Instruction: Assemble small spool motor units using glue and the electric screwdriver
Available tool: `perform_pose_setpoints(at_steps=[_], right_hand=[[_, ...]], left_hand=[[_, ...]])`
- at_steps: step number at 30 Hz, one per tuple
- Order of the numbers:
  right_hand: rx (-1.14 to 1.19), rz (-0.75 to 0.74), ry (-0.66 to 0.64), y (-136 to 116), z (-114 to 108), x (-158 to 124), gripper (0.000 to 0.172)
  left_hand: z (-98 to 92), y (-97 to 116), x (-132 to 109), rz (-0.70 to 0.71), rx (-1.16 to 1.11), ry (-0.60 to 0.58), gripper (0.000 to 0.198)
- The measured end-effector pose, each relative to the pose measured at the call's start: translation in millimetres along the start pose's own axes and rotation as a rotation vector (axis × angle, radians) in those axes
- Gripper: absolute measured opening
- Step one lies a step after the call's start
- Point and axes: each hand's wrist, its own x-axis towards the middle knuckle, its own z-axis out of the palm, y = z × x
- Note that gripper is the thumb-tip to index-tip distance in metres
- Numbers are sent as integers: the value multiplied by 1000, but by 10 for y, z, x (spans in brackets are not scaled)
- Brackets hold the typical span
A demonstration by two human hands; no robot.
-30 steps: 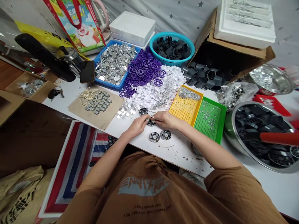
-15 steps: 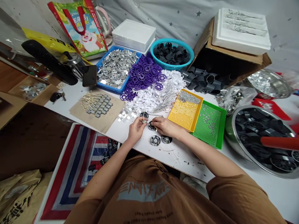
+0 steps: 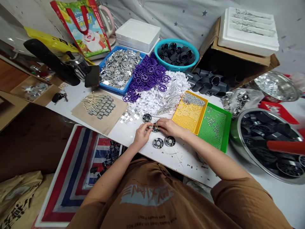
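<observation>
My left hand [image 3: 142,135] is closed in a pinch on a small pale piece [image 3: 151,127] with a thin cord, at the left edge of a black round spoked part [image 3: 156,129]. From the other side my right hand [image 3: 169,127] has its fingers bent and closed at the same black part; whether they grip its rim or the cord is hidden. Another black round part [image 3: 147,118] lies just behind. Two more, a left one [image 3: 158,143] and a right one [image 3: 170,141], lie in front with thin cords trailing from them.
Small metal blocks with cream cords [image 3: 102,106] lie on brown cardboard [image 3: 107,125] to the left. Purple rings [image 3: 149,74] and white pieces [image 3: 145,100] are heaped behind. A yellow tray [image 3: 190,114], a green tray [image 3: 214,127] and a metal bowl [image 3: 234,136] stand right.
My left hand has moved right with the small pale piece, from beside the rear black part to the middle one. My right hand stays at the middle part.
</observation>
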Motion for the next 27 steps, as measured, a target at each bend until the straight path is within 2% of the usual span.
perform_pose_setpoints(at_steps=[3,7,11,14,17,20,22,24,27], right_hand=[[-114,-37,-43,-97,-37,-38,26],[-348,21,-120,-275,2,-178,40],[-307,108,-95,-291,57,-312,54],[-96,169,95,-240,19,-276,45],[96,216,315,-229,-30,-78,34],[193,196,320,-225,-34,182,31],[219,185,296,-189,-27,325,23],[238,224,327,-121,-32,429,15],[244,333,417,1,-49,537,13]], left_hand=[[3,-4,-14,-36,-101,3,18],[-46,30,15,-99,-269,127,18],[-139,22,100,-129,-351,218,24],[-170,10,155,-108,-301,221,31],[-150,32,192,-60,-243,186,40],[-136,66,229,-8,-223,107,46],[-166,64,259,1,-186,83,53],[-228,31,290,-6,-57,136,60],[-302,-48,338,-8,236,217,67]])
